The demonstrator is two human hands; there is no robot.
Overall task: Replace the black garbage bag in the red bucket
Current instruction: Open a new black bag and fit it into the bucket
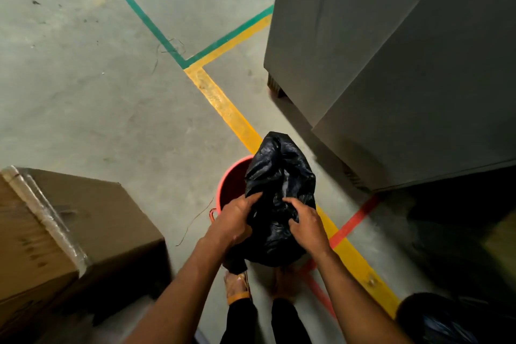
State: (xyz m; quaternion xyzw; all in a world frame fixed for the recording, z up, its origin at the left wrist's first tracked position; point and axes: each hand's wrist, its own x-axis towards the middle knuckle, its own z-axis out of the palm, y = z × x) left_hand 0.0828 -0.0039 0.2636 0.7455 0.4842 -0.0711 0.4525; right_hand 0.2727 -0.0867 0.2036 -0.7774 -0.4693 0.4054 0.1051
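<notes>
1. Above the bucket point(233, 181), at the frame's lower centre, the bag point(279, 193) is held up by both hands; its long axis runs from 6 towards 12 o'clock, away from the person, and its far end hangs past the bucket's rim.
2. The bag's near left edge is gripped by the left hand point(233, 222), fingers curled round a fold; a pinch of film on the near right side is taken by the right hand point(305, 225) (its fingertips are pressed into the plastic).
3. The bucket lies at about 11 o'clock from the left hand, partly hidden under the bag; the left hand is judged the nearer to its open mouth.
4. The mouth of the bag cannot be made out, so it is judged that it must be found and spread before the rim can be covered.
5. A box point(69, 232) stands at 9 o'clock, a grey cabinet point(391, 64) at 1 o'clock; neither blocks the bucket.
6. A second dark bag point(435, 318) lies at 4 o'clock, well apart.
</notes>
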